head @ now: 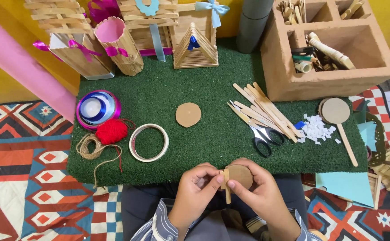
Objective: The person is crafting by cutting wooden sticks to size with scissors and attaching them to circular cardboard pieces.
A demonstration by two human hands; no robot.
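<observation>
A green turf mat (204,80) covers the worktop. Along its far edge stands a row of containers built from wooden craft sticks: a slatted box (61,18) at far left, a square holder tied with a magenta bow (76,56), a round pink-lined cup with a magenta ribbon (117,44), and a small triangular stick house with a blue bow (195,47). A grey paper roll (253,22) stands right of these, and at far right a brown compartment box (328,53) holds sticks and rolled items. No label shows legibly on any of them.

At the near edge, just over the lap, both hands meet on a brown cardboard disc (240,175) with a wooden craft stick (226,185) pressed against its left part. The disc is flat, round and plain brown. The stick is pale and narrow; its long axis runs near to far, roughly upright in view, its near end hanging below the disc. The left hand (195,189) pinches the stick from the left with thumb and fingers closed on it; the right hand (259,192) is clamped around the disc's near and right rim.

On the mat beyond lie another cardboard disc (188,114), a tape ring (149,142), red yarn (112,131), twine (90,147), a purple ribbon spool (98,108), loose sticks (266,111) and scissors (264,138).
</observation>
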